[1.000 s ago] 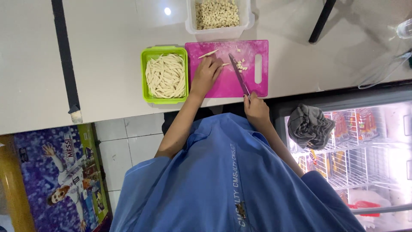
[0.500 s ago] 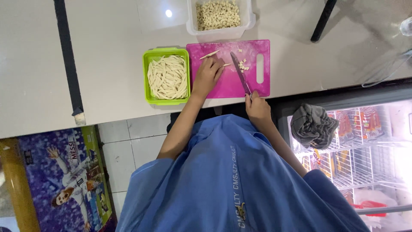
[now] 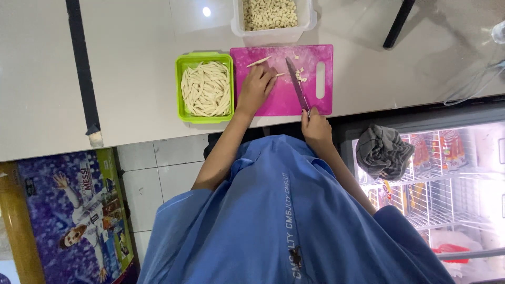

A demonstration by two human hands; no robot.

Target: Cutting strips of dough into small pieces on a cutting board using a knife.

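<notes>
A pale strip [image 3: 280, 74] lies mid-board on the pink cutting board [image 3: 284, 100], pinned under the left hand [image 3: 256, 88]'s curled fingers. The right hand [image 3: 315, 128] is closed around a knife [image 3: 296, 84]; its grip is partly hidden. Pale counter [image 3: 131, 63], tiled floor below; the far tub [image 3: 273, 18] is cut off.

Loose blue short-sleeved shirt with faint printed lettering down the front, bare forearms, bare left hand [image 3: 255, 88], bare right hand [image 3: 316, 128].
</notes>
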